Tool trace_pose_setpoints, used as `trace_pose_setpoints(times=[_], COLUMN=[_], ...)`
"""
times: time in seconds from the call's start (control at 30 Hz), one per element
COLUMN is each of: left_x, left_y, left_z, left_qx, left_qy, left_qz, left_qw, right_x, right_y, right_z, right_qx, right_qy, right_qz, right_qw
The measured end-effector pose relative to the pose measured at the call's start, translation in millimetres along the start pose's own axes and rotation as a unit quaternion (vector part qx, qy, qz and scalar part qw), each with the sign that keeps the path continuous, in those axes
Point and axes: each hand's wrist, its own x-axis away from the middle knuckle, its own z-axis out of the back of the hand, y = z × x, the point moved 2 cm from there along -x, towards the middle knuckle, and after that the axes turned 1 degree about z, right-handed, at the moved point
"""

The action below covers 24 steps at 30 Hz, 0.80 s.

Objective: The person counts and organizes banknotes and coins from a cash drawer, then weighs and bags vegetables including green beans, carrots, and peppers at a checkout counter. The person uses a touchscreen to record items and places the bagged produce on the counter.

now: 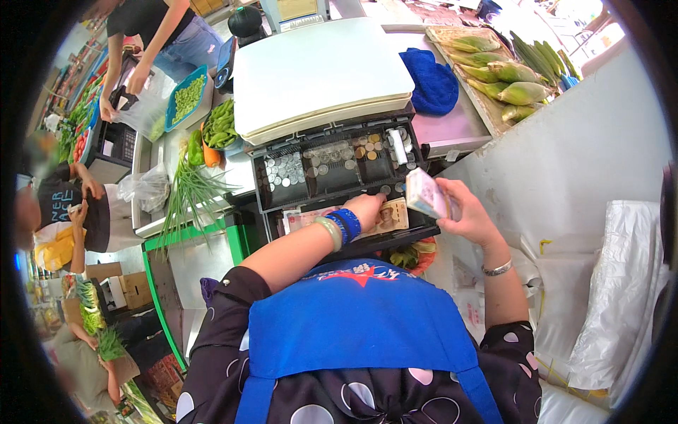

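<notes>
An open black cash drawer (263, 183) lies in front of me. Silver coins (286, 170) and brass-coloured coins (371, 147) fill its rear compartments, with a white roll (397, 146) among the coins at the right. My left hand (365, 213) reaches into the front section, its fingers down at a yellowish banknote (394, 214); whether they pinch it is not visible. Reddish banknotes (299, 218) lie left of that hand, partly under my forearm. Over the drawer's right end, my right hand (466, 212) grips a thick bundle of banknotes (425, 193), apparently with a band around it.
Behind the drawer stands a broad white-topped scale (323, 74), a blue cloth (431, 82) beside it. Corn ears (508, 85) lie on a tray at right. Left are shelled beans (188, 100), spring onions (185, 196) and a person handling a plastic bag (145, 114). Plastic bags (609, 297) hang at right.
</notes>
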Motion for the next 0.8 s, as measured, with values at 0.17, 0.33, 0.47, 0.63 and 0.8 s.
trace_pose_setpoints(times=[0.17, 0.33, 0.47, 0.63, 0.8], left_x=[4, 69, 134, 176, 190], left_y=[8, 0, -16, -25, -35], left_z=[-6, 16, 55, 83, 82], left_qx=[-0.106, -0.098, 0.039, 0.061, 0.101], left_qy=[0.125, 0.161, 0.292, 0.354, 0.384], left_qz=[-0.096, -0.083, -0.04, 0.031, 0.062], left_qw=[0.982, 0.979, 0.955, 0.933, 0.916], right_x=[-6, -16, -32, -51, -46], right_y=[0, 4, 3, -16, -35], right_z=[-20, -35, -69, -106, -109], right_qx=[0.041, 0.099, 0.2, 0.456, 0.269], right_qy=[-0.034, -0.071, -0.129, -0.112, -0.095], right_qz=[0.014, 0.022, 0.052, 0.164, 0.166], right_qw=[0.998, 0.992, 0.97, 0.868, 0.944])
